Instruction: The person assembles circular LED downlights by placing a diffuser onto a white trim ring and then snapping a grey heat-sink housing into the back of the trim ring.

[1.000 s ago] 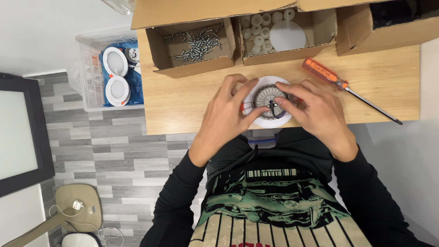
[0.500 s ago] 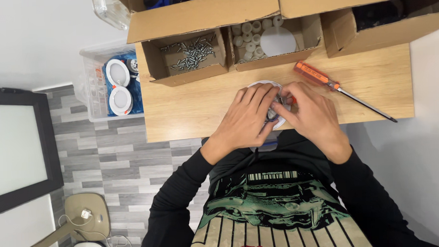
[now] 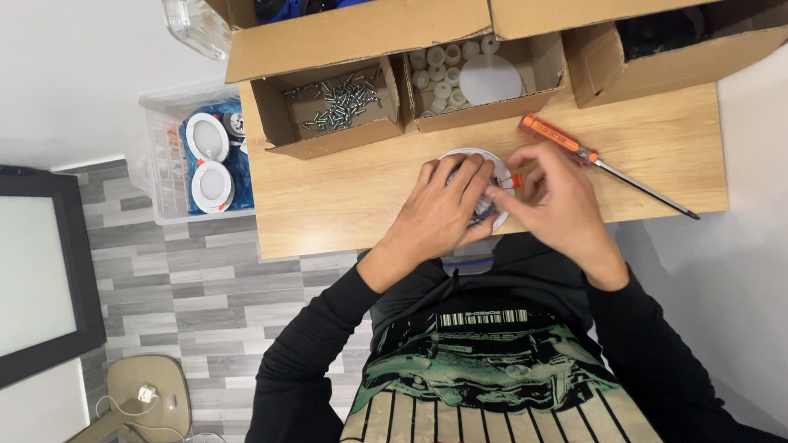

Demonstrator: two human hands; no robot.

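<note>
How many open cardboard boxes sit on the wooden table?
3 in a row along the far edge: a screw box at left, a box of white parts in the middle, a dark-filled box at right. More may be hidden behind.

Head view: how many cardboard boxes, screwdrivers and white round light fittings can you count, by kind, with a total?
Open cardboard boxes on the table: 3 (screws, white caps, dark parts)
Orange-handled screwdriver: 1
White round fittings: 3 (one held in both hands, two in the clear bin)
Total: 7
</note>
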